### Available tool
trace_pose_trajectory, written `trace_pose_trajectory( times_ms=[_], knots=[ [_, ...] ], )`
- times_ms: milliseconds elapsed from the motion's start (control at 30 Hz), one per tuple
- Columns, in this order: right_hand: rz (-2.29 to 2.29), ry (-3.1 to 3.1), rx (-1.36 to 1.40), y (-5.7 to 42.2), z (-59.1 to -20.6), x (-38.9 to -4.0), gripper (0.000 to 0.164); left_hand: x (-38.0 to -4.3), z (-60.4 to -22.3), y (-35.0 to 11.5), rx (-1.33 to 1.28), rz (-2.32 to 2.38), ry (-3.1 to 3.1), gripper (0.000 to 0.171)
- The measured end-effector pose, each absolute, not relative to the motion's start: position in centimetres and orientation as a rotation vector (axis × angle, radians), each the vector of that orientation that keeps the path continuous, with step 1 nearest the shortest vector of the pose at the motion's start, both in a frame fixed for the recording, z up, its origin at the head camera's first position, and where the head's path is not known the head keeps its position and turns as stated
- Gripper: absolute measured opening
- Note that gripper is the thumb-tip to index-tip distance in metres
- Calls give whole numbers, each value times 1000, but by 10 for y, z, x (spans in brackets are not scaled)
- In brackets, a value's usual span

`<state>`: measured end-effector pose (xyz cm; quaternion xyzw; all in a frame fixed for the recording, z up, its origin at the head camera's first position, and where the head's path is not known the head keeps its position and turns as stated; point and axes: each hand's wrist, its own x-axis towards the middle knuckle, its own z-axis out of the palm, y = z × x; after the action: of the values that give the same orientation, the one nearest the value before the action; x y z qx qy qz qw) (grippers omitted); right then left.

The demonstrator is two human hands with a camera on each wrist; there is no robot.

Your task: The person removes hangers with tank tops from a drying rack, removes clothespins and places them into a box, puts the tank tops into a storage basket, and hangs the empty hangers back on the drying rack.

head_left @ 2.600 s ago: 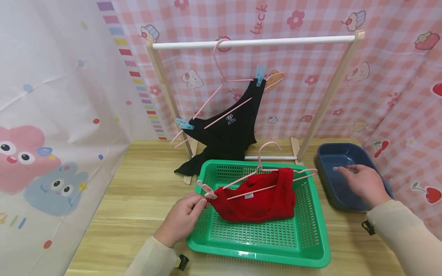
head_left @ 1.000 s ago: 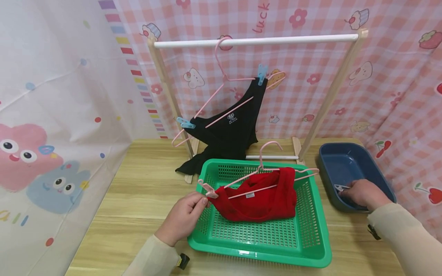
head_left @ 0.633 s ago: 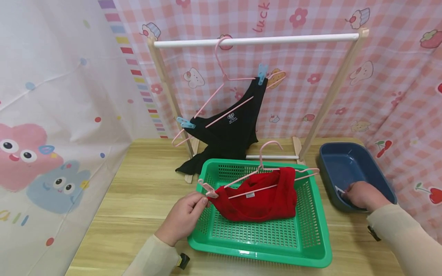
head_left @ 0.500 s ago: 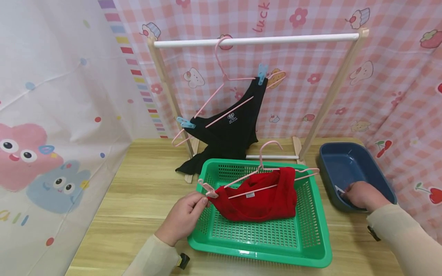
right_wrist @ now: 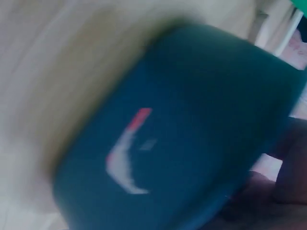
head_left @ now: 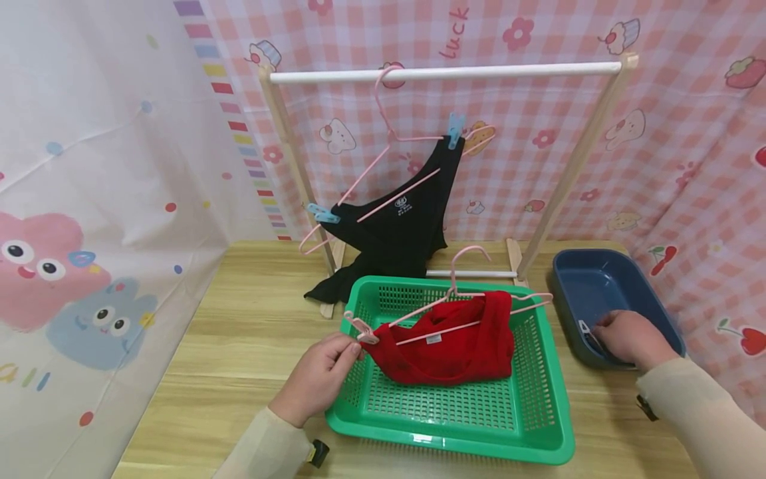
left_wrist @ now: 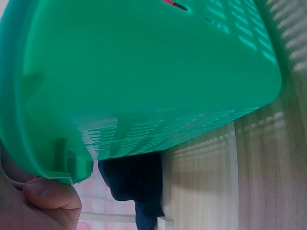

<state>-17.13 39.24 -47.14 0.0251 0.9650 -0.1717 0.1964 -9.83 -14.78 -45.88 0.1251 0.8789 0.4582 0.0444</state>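
A red garment (head_left: 443, 356) hangs on a pink hanger (head_left: 471, 252) laid across a green basket (head_left: 449, 439). A pale pink clothespin (head_left: 362, 331) grips its left strap, and my left hand (head_left: 317, 379) pinches the cloth just below. In the left wrist view that hand sits at the green basket's rim. My right hand (head_left: 634, 339) is inside the blue basin (head_left: 598, 286), fingertips beside a small white-and-dark thing (head_left: 589, 334). A blurred white thing with pinkish-red parts (right_wrist: 122, 163) shows in the right wrist view, apart from the hand. Whether the right fingers hold anything is unclear.
Behind the basket stands a wooden rack with a white rod (head_left: 509, 70). From it hangs a second hanger (head_left: 365, 176) bearing a black garment (head_left: 413, 206), fixed by blue clothespins (head_left: 324, 213). The black hem touches the wooden table (head_left: 239, 346). Patterned curtains (head_left: 526, 153) enclose the table.
My right hand went down into the blue basin and has lifted slightly since; the small white thing by its fingertips now shows more fully. My left hand keeps its place.
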Motion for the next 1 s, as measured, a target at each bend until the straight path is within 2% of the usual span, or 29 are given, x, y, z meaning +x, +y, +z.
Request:
trace_pose_trajectory(
  times_ms=[167, 367, 467, 700, 1000],
  knots=[
    [-620, 2800, 133, 375, -454, -165, 49, -98, -460, -148, 376, 1399, 2690, 22],
    [-748, 2922, 99, 343, -436, -160, 48, -98, -460, -148, 381, 1398, 2689, 23],
    [-805, 3007, 66, 324, -427, -156, 45, -99, -461, -148, 376, 1394, 2682, 22],
    [-1018, 3202, -91, 282, -408, -140, 24, -99, -462, -148, 383, 1398, 2703, 21],
    [-1193, 3241, -421, 247, -396, -121, 17, -98, -462, -147, 384, 1370, 2766, 20]
  ],
)
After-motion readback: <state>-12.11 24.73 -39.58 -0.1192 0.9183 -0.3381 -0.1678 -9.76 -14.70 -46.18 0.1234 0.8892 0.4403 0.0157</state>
